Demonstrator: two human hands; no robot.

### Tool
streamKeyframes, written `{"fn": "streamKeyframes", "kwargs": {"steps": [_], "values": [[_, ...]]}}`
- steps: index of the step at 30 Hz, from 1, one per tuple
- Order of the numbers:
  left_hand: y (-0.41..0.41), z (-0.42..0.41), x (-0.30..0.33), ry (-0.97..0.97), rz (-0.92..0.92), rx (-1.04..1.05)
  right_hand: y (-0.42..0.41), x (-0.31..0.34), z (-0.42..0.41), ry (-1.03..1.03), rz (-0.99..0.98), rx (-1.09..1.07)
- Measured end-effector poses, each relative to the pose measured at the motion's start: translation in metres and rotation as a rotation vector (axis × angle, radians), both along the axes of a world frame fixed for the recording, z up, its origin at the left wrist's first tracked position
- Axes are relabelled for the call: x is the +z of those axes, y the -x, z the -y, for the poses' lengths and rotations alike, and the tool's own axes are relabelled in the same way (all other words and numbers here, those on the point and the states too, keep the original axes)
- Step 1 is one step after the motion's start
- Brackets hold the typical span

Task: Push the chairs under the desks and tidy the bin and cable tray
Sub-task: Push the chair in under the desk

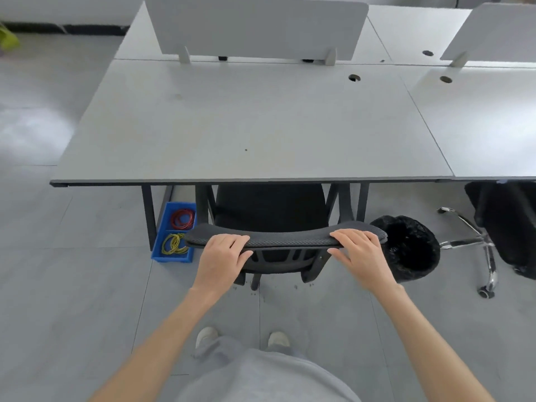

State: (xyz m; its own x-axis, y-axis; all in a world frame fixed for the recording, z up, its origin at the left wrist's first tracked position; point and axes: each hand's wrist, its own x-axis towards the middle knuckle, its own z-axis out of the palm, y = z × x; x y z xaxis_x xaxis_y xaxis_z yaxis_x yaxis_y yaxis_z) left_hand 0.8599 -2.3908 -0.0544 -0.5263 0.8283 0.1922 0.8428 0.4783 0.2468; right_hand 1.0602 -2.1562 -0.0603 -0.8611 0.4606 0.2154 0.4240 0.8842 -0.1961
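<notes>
Chair back (pixel 285 237) black mesh; desk (pixel 246 126) matt grey; tray (pixel 164 227) blue plastic.

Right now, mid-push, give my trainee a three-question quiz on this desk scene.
1. True or false: both hands rest on the top of the chair back.
2. Which coil lies in the blue tray's nearer compartment: A red, B yellow, C green?
3. Fill in: the black-lined bin stands on the chair's ____ side.

Key: 1 true: left hand and right hand both curl over it. 2 B, the yellow coil; the red coil lies farther. 3 right.
</notes>
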Motion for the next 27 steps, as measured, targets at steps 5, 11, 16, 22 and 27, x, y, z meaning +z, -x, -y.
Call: {"fn": "streamKeyframes", "kwargs": {"steps": [5, 11, 16, 22, 27], "values": [[0.005, 0.01, 0.001, 0.026, 0.034, 0.105, -0.008, 0.001, -0.029, -0.021, 0.014, -0.036], [0.011, 0.021, 0.001, 0.052, 0.107, 0.108, -0.01, 0.002, -0.006, -0.011, -0.052, -0.054], [0.01, 0.033, 0.003, 0.043, 0.118, 0.101, -0.024, -0.006, 0.003, 0.051, -0.075, -0.06], [0.006, 0.036, 0.005, 0.039, 0.155, 0.124, -0.022, -0.007, -0.001, 0.096, -0.086, -0.022], [0.005, 0.034, 0.007, 0.048, 0.162, 0.114, -0.024, -0.006, 0.001, 0.093, -0.088, -0.045]]}}
